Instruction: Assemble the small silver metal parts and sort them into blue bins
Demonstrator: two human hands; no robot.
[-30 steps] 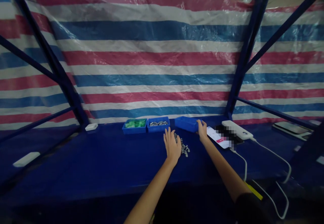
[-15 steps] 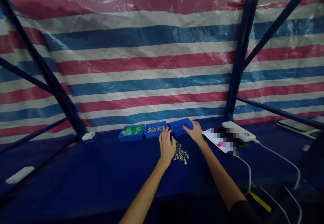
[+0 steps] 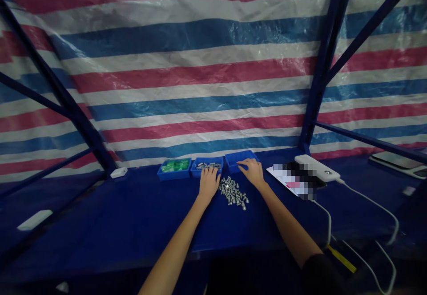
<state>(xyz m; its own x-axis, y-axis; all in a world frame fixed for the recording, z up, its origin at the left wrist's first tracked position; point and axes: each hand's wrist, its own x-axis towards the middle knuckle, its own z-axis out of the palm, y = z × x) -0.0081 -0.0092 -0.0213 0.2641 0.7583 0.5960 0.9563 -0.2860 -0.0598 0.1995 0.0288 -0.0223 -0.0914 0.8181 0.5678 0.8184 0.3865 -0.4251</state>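
Observation:
My left hand (image 3: pixel 209 183) lies with fingers stretched forward against the near side of the middle blue bin (image 3: pixel 197 173), which contains small metal parts (image 3: pixel 205 166). My right hand (image 3: pixel 254 171) is at the near right corner of another blue bin (image 3: pixel 233 156); its thumb and fingers are apart, touching the bin's near edge. No contents show in that bin, though the hand hides part of it. Between my hands, a loose pile of silver screws (image 3: pixel 232 192) rests on the blue tabletop (image 3: pixel 140 224).
A third blue bin (image 3: pixel 163 177) with green packets (image 3: pixel 175 165) stands left of the others. To the right lie a phone-like device (image 3: pixel 283 180) and a white power bank (image 3: pixel 315 168) with white cables. A striped sheet (image 3: pixel 200 77) and blue frame posts (image 3: pixel 320 72) bound the back.
My left hand has moved left off the screws, exposing more of the pile. The right-hand bin now sits straighter and slightly apart from the middle one. The view has tipped downward.

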